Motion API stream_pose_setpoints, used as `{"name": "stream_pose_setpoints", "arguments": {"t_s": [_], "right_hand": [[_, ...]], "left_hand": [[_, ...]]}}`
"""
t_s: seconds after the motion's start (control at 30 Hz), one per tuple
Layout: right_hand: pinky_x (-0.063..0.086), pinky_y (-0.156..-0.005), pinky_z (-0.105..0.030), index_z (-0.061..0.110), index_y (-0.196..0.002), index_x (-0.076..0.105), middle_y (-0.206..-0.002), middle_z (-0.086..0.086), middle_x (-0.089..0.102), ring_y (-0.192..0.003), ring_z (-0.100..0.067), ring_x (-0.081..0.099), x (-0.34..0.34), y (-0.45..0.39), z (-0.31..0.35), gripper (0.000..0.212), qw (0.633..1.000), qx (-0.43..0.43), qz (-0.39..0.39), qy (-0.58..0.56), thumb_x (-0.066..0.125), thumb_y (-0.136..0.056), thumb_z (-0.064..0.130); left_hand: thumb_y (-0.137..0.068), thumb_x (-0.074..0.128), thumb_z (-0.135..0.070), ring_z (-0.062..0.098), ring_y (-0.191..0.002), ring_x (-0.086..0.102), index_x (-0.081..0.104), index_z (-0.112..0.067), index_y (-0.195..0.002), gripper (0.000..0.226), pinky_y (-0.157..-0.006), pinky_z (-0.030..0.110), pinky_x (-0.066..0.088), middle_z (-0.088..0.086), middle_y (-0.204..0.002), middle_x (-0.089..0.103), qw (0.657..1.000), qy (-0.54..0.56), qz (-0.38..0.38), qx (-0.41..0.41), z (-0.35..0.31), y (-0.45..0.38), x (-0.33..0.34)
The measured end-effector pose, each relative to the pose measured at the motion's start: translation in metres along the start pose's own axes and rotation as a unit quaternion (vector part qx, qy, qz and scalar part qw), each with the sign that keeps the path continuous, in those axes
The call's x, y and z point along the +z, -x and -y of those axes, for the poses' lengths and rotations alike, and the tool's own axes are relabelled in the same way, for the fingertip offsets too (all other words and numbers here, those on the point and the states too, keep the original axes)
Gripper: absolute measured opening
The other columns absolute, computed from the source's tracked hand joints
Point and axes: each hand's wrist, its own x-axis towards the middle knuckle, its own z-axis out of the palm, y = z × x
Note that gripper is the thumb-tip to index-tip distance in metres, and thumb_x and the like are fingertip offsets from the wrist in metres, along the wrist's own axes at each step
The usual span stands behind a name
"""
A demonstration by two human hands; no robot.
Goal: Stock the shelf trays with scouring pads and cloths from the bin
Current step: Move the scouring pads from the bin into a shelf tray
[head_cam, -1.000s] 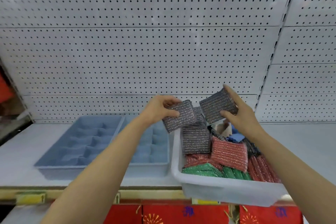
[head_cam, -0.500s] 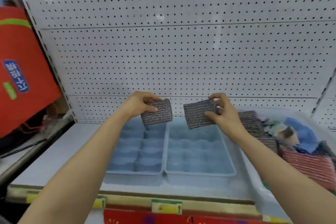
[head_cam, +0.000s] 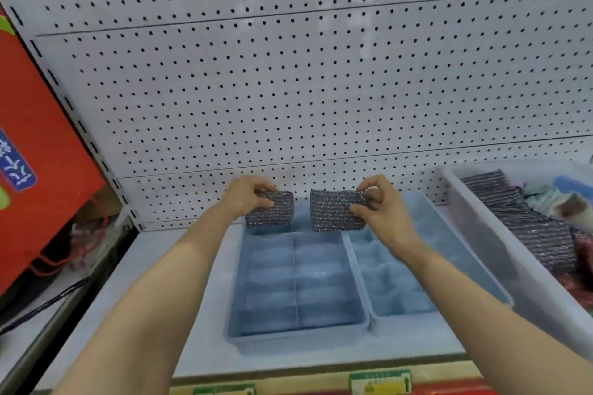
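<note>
My left hand [head_cam: 248,197] grips a silver-grey scouring pad [head_cam: 272,210] and my right hand [head_cam: 380,205] grips a second silver-grey scouring pad [head_cam: 333,213]. Both pads hang upright over the far end of the left blue divided tray [head_cam: 295,329], side by side and slightly apart. A second blue tray [head_cam: 439,308] lies right beside it. The white bin [head_cam: 500,253] at the right holds a stack of silver pads [head_cam: 529,228], red pads and cloths [head_cam: 552,199].
The white shelf [head_cam: 199,346] carries both trays and the bin, backed by a white pegboard wall [head_cam: 305,90]. A red bag or box [head_cam: 41,144] and dark cables stand at the left. Price labels [head_cam: 380,383] line the shelf's front edge.
The view has swung further left and lower. Both hands carried their pads from above the bin to above the far end of the left tray, lowering them slightly.
</note>
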Motion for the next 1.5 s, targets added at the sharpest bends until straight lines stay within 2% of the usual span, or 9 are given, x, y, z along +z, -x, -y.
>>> {"name": "stream_pose_setpoints", "arguments": {"t_s": [0.43,0.57,0.73,0.83,0.97,1.1,1.23,1.4,1.5], "right_hand": [[0.053,-0.071,-0.042,0.028,-0.09,0.052,-0.084,-0.004,0.055,-0.078,-0.026,0.057,0.03,-0.031,-0.032,0.033,0.999,0.053,0.012,0.002,0.07,-0.081,0.002],[0.055,-0.079,-0.041,0.026,-0.09,0.052,-0.099,-0.007,0.066,-0.087,-0.024,0.063,0.039,-0.04,-0.035,0.032,0.997,0.07,0.019,0.007,0.072,-0.079,0.004],[0.043,-0.058,-0.013,0.016,-0.088,0.052,-0.079,0.0,0.064,-0.068,-0.011,0.05,0.074,-0.051,-0.032,0.03,0.996,0.056,0.049,0.039,0.073,-0.075,-0.001],[0.042,-0.062,-0.016,0.016,-0.089,0.055,-0.08,0.003,0.064,-0.065,-0.006,0.051,0.093,-0.055,-0.039,0.03,0.992,0.041,0.078,0.095,0.072,-0.074,-0.003],[0.05,-0.081,-0.028,0.024,-0.089,0.064,-0.09,0.005,0.068,-0.085,-0.014,0.063,0.111,-0.057,-0.056,0.029,0.979,0.01,0.081,0.189,0.073,-0.075,0.0],[0.049,-0.082,-0.035,0.019,-0.103,0.068,-0.105,0.0,0.063,-0.094,-0.019,0.059,0.124,-0.057,-0.068,0.029,0.957,-0.036,0.081,0.276,0.071,-0.077,0.006],[0.05,-0.063,-0.033,0.016,-0.113,0.064,-0.112,-0.005,0.057,-0.101,-0.026,0.056,0.129,-0.051,-0.076,0.046,0.9,-0.131,0.057,0.411,0.072,-0.069,0.003],[0.042,-0.103,-0.038,0.006,-0.131,0.055,-0.138,-0.011,0.054,-0.129,-0.03,0.049,0.132,-0.048,-0.084,0.058,0.853,-0.171,0.127,0.476,0.067,-0.075,-0.006],[0.034,-0.11,-0.037,0.006,-0.138,0.046,-0.143,-0.012,0.047,-0.136,-0.028,0.041,0.131,-0.048,-0.085,0.059,0.846,-0.16,0.148,0.486,0.066,-0.082,0.004]], "left_hand": [[-0.074,0.082,-0.016,0.014,-0.094,0.061,0.076,-0.03,-0.098,0.029,-0.092,0.034,0.049,-0.007,-0.101,0.068,0.999,-0.007,-0.028,0.016,0.049,-0.025,0.044],[-0.072,0.083,-0.019,0.014,-0.094,0.063,0.076,-0.031,-0.098,0.029,-0.088,0.032,0.049,-0.009,-0.1,0.069,0.999,-0.003,-0.029,0.03,0.043,-0.023,0.054],[-0.085,0.062,0.002,0.024,-0.096,0.065,0.074,-0.01,-0.107,0.028,-0.078,0.026,0.047,0.007,-0.104,0.072,0.999,-0.031,-0.029,0.013,0.042,-0.017,0.055],[-0.098,0.051,-0.011,0.012,-0.109,0.061,0.067,-0.026,-0.123,0.033,-0.098,0.03,0.048,-0.004,-0.121,0.068,0.997,0.078,0.014,-0.001,0.052,-0.01,0.041],[-0.1,0.045,-0.043,0.007,-0.127,0.05,0.052,-0.033,-0.138,0.04,-0.112,0.032,0.036,-0.011,-0.139,0.055,0.963,0.268,0.027,-0.019,0.058,0.003,0.031],[-0.088,0.068,-0.038,0.009,-0.13,0.046,0.051,-0.03,-0.14,0.055,-0.112,0.028,0.033,-0.01,-0.146,0.048,0.997,0.015,0.036,0.063,0.054,0.01,0.038],[-0.087,0.066,-0.019,0.022,-0.104,0.061,0.056,-0.021,-0.12,0.035,-0.087,0.035,0.048,-0.003,-0.115,0.065,0.975,-0.176,0.011,0.133,0.053,0.011,0.052],[-0.094,0.057,-0.018,0.025,-0.131,0.043,0.035,-0.011,-0.146,0.057,-0.101,0.038,0.043,0.006,-0.149,0.041,0.943,-0.311,0.033,0.117,0.051,0.008,0.063],[-0.096,0.054,-0.031,0.025,-0.127,0.045,0.033,-0.008,-0.144,0.057,-0.1,0.037,0.042,0.009,-0.146,0.043,0.917,-0.378,0.036,0.126,0.042,0.009,0.065]]}}
